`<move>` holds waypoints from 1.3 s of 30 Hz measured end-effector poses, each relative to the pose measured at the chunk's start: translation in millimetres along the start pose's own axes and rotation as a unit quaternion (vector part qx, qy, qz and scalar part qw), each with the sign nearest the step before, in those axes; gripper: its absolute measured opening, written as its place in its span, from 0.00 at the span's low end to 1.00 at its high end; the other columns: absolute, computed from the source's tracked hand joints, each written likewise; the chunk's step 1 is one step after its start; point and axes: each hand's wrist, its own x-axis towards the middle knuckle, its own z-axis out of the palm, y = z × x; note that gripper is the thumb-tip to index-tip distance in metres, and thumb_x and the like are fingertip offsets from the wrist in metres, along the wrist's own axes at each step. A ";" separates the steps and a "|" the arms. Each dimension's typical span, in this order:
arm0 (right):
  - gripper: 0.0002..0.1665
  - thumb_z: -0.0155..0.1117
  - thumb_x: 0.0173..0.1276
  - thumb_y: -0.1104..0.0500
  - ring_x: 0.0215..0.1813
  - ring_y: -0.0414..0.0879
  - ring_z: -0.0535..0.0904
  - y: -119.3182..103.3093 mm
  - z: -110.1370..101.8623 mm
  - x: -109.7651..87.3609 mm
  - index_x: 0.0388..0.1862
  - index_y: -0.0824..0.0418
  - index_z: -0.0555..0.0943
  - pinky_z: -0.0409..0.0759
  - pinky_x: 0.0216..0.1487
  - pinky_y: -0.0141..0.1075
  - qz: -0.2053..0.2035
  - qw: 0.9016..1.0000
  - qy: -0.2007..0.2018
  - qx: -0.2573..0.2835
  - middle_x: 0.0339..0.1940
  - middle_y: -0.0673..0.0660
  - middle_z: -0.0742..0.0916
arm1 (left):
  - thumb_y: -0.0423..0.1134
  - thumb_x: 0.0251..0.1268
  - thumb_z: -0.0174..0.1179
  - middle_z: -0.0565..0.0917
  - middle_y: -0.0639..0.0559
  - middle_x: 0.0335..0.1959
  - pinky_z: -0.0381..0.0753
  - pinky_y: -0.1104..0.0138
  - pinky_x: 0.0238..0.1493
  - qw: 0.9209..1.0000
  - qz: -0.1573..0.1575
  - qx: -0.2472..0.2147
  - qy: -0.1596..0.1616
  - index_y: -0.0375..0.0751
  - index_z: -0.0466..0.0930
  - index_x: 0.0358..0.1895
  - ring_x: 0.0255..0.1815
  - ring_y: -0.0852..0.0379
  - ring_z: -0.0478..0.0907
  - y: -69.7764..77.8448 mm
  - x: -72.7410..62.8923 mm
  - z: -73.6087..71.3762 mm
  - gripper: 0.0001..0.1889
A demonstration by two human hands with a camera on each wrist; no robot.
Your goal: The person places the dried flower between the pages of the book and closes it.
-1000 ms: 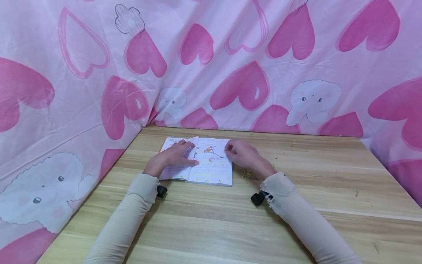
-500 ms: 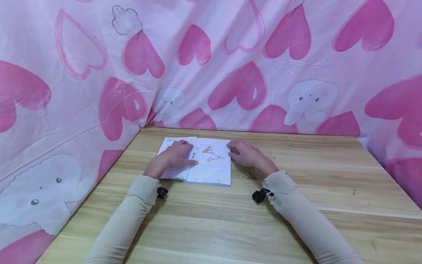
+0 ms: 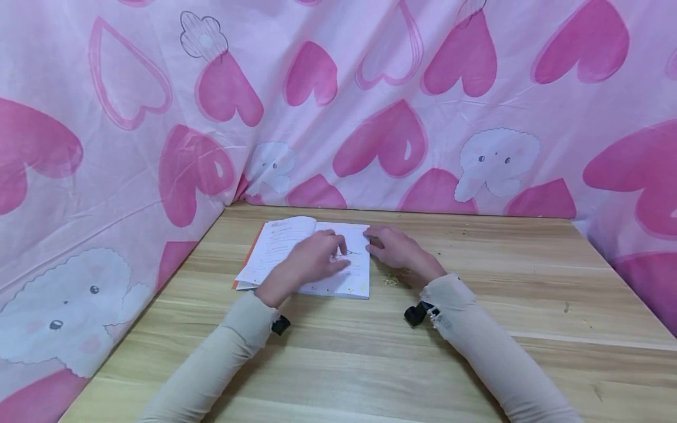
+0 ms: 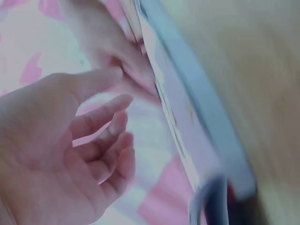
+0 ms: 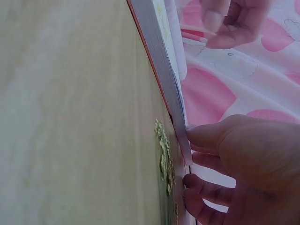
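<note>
An open paperback book (image 3: 354,285) with an orange cover edge lies on the table in the head view. Its right page bears print and a branch drawing, partly covered by my left hand (image 3: 312,258). That hand hovers over the right page, fingers loosely bent and holding nothing; the left wrist view shows the same hand (image 4: 89,140) with a gap between thumb and fingers. At the book's right edge, my right hand (image 3: 394,247) holds the edge near the far corner. In the right wrist view, the thumb and fingertips of this hand (image 5: 243,154) meet the page edges.
A small heap of yellowish-gold bits (image 3: 391,281) lies on the wooden table (image 3: 338,364) right of the book. Scattered specks dot the table's right side. Pink heart-patterned cloth (image 3: 381,141) hangs behind and to the left.
My left hand has moved right, from the left page to above the right page, uncovering the left page. My right hand's fingers have spread slightly at the book's right edge.
</note>
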 end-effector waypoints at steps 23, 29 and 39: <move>0.29 0.62 0.84 0.55 0.84 0.62 0.70 -1.8 0.2 -2.1 0.80 0.59 0.75 0.67 0.83 0.61 0.001 1.000 0.002 0.003 0.80 0.63 0.79 | 0.48 0.76 0.70 0.82 0.51 0.37 0.80 0.58 0.50 0.992 0.028 -0.064 -0.109 0.53 0.72 0.77 0.43 0.55 0.77 22.4 -4.9 16.9 0.30; 0.30 0.62 0.83 0.55 0.83 0.62 0.70 -2.5 -0.6 -4.3 0.79 0.61 0.75 0.68 0.83 0.61 0.000 1.000 0.004 0.007 0.79 0.64 0.79 | 0.47 0.76 0.69 0.82 0.50 0.38 0.78 0.60 0.49 0.991 0.037 -0.060 -0.115 0.55 0.73 0.79 0.41 0.56 0.76 20.3 -2.8 15.3 0.31; 0.29 0.59 0.85 0.57 0.82 0.62 0.72 0.3 0.6 -3.1 0.80 0.61 0.74 0.70 0.81 0.61 -0.004 1.000 0.017 0.008 0.78 0.63 0.80 | 0.43 0.80 0.65 0.87 0.51 0.37 0.82 0.60 0.51 0.988 0.073 -0.110 -0.075 0.44 0.83 0.64 0.38 0.59 0.81 13.9 4.2 13.6 0.16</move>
